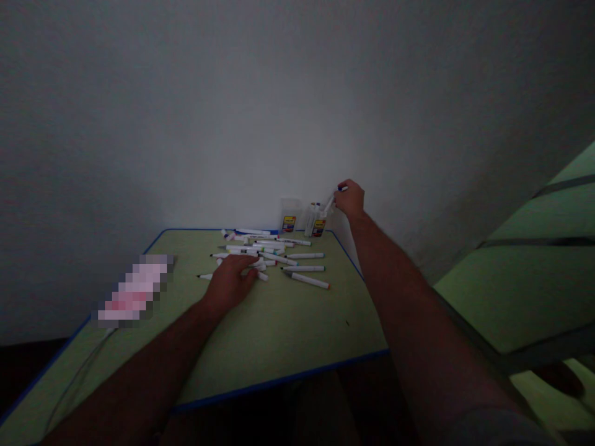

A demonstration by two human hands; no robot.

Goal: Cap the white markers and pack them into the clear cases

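My right hand (352,198) pinches a white marker (330,201), held at a slant over the clear plastic case (318,227) at the table's back right. Several markers stand in that case, which carries a yellow, red and blue label. My left hand (232,277) rests over a loose pile of white markers, thumb and fingers apart. Some markers beneath and beside its fingers are partly hidden. At the pile's right side lie a marker with an orange end (310,281) and another white marker (304,255).
A second clear case (289,217) stands left of the first, against the wall. On the table's left lies a pixelated flat object (134,291) with a cable (79,371). Blue edging borders the pale green table (288,334). A green panel with dark bars (525,272) rises at right.
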